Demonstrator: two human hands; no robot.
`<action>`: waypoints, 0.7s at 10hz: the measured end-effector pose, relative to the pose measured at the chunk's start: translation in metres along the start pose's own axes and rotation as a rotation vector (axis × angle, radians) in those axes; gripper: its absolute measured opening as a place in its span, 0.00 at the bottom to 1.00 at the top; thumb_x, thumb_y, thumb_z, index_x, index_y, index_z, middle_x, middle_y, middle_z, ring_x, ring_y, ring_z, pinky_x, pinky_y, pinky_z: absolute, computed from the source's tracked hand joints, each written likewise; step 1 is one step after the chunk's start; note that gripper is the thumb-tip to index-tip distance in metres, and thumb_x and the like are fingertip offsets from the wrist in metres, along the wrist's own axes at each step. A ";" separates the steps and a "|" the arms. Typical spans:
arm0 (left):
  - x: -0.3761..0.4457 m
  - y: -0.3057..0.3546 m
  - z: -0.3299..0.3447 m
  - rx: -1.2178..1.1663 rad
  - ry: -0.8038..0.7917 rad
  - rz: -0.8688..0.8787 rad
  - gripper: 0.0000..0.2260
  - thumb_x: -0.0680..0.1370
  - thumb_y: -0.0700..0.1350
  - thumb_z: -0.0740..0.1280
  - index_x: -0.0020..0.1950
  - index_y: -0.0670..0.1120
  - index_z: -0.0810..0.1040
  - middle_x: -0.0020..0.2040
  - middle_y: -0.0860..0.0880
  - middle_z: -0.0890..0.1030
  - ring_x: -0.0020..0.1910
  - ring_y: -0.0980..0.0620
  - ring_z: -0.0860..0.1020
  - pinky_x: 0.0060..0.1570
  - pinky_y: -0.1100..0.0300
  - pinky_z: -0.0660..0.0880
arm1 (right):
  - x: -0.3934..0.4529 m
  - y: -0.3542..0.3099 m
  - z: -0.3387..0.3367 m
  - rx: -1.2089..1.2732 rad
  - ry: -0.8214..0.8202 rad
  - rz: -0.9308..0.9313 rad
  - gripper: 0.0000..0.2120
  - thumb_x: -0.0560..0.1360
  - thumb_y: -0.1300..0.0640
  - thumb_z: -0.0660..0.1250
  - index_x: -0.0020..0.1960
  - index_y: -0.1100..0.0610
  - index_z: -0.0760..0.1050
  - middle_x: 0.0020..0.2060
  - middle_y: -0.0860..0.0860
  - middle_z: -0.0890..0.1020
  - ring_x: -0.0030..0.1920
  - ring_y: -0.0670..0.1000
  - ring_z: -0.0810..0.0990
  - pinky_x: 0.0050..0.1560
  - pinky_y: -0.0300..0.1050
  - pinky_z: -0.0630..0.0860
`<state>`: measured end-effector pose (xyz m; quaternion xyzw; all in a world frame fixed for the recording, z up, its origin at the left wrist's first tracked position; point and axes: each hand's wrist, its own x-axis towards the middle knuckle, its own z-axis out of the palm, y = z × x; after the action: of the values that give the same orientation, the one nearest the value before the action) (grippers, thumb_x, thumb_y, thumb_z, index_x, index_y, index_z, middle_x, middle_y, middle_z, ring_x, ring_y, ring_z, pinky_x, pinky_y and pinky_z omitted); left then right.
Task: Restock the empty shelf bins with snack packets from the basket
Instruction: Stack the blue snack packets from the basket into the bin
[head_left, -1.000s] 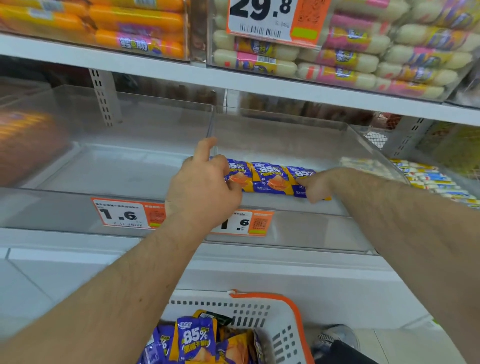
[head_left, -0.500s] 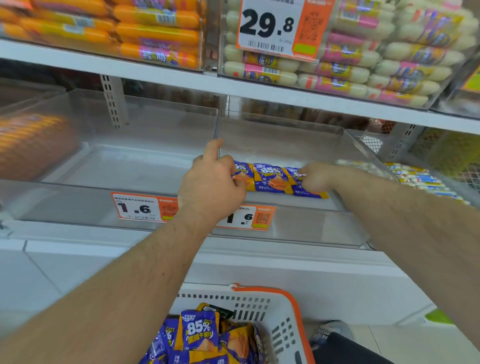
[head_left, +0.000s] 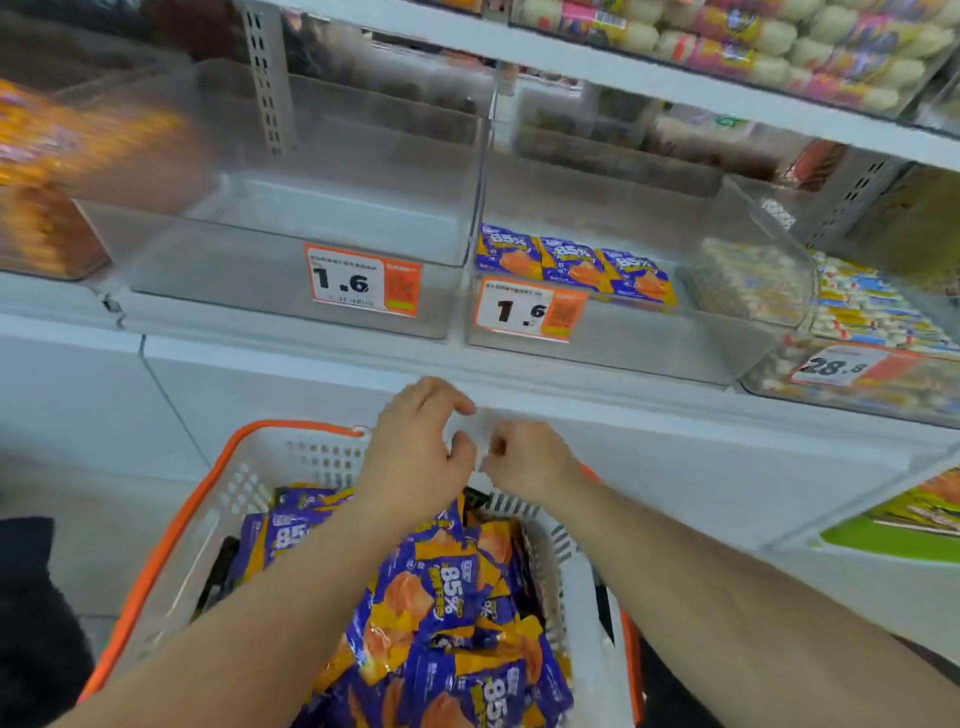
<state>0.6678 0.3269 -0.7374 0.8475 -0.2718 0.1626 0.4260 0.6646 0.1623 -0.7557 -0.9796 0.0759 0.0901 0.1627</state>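
Three blue-and-orange snack packets (head_left: 574, 266) marked "85%" lie flat in a row at the front of the right clear shelf bin (head_left: 613, 348). The left clear bin (head_left: 291, 296) holds nothing. The white, orange-rimmed basket (head_left: 182, 525) below is heaped with matching packets (head_left: 447, 613).

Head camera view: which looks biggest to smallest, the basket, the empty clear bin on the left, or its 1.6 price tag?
1. Basket, though it sits nearest the camera, which inflates it.
2. Empty clear bin; close enough to the basket that true order is unsure.
3. 1.6 price tag, clearly smallest.
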 end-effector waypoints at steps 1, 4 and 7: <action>-0.038 -0.013 0.005 -0.004 -0.166 -0.266 0.10 0.74 0.39 0.66 0.54 0.47 0.78 0.48 0.57 0.73 0.51 0.53 0.75 0.50 0.57 0.73 | -0.006 0.023 0.055 0.008 -0.260 0.225 0.10 0.76 0.54 0.62 0.51 0.59 0.78 0.46 0.57 0.80 0.46 0.56 0.78 0.40 0.43 0.70; -0.072 -0.019 0.009 -0.077 -0.355 -0.561 0.08 0.77 0.40 0.65 0.51 0.53 0.74 0.48 0.57 0.74 0.48 0.56 0.75 0.48 0.57 0.75 | -0.039 0.066 0.120 -0.179 -0.430 0.460 0.16 0.81 0.65 0.55 0.36 0.55 0.65 0.32 0.52 0.66 0.30 0.48 0.63 0.33 0.43 0.66; -0.081 -0.022 0.023 -0.174 -0.462 -0.715 0.06 0.79 0.41 0.63 0.49 0.53 0.74 0.48 0.54 0.77 0.45 0.54 0.76 0.44 0.58 0.75 | -0.035 0.072 0.088 0.056 -0.346 0.439 0.10 0.77 0.57 0.62 0.55 0.56 0.77 0.52 0.56 0.81 0.51 0.56 0.80 0.54 0.49 0.78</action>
<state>0.6167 0.3453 -0.8054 0.8634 -0.0619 -0.2127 0.4532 0.6041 0.1283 -0.8529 -0.9048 0.2599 0.2872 0.1767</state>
